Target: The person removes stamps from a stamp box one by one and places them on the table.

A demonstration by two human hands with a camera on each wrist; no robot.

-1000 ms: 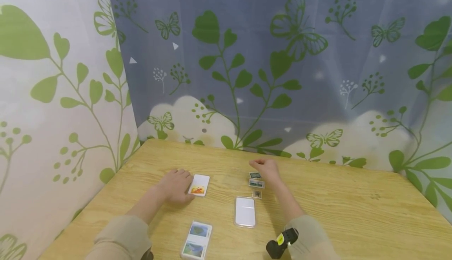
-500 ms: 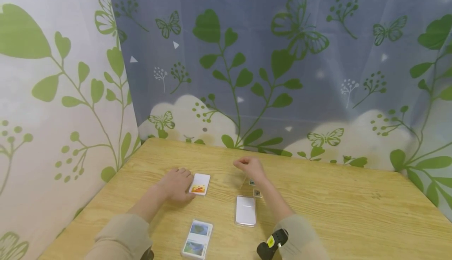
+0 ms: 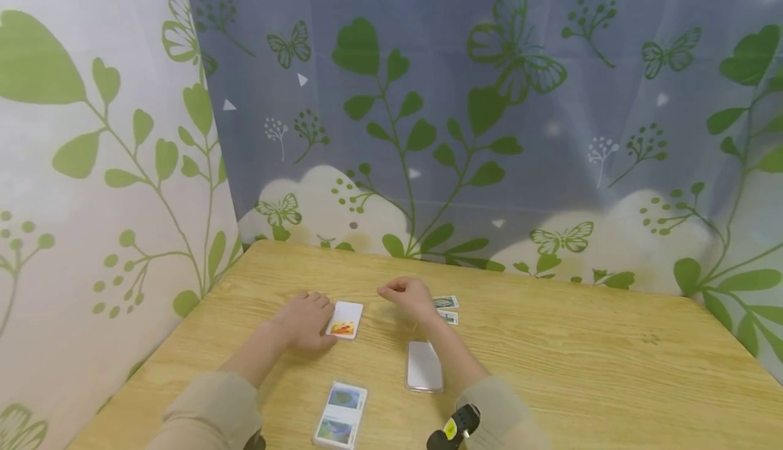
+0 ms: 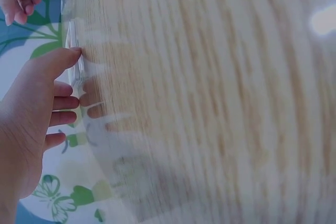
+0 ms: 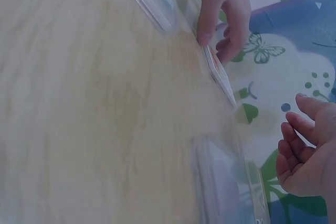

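A white card with an orange-red picture (image 3: pixel 345 320) lies left of the middle of the table. My left hand (image 3: pixel 306 321) rests beside it, its thumb touching the card's edge and its fingers stretched out, as the left wrist view also shows. My right hand (image 3: pixel 411 298) hovers right of the card. Its fingers are loosely bent, with the thumb slightly apart from the index finger and nothing seen between them in the right wrist view. Two small green-printed stamps (image 3: pixel 446 302) lie behind this hand.
A clear case with a white insert (image 3: pixel 424 367) lies under the right forearm. Nearer the front is a clear case with two landscape pictures (image 3: pixel 340 414). The wooden table (image 3: pixel 587 361) meets printed cloth walls (image 3: pixel 428 130) at back and left.
My right hand has moved left from over the stamps toward the white card. A third stamp is now hidden behind the right wrist. The left hand has stayed in place.
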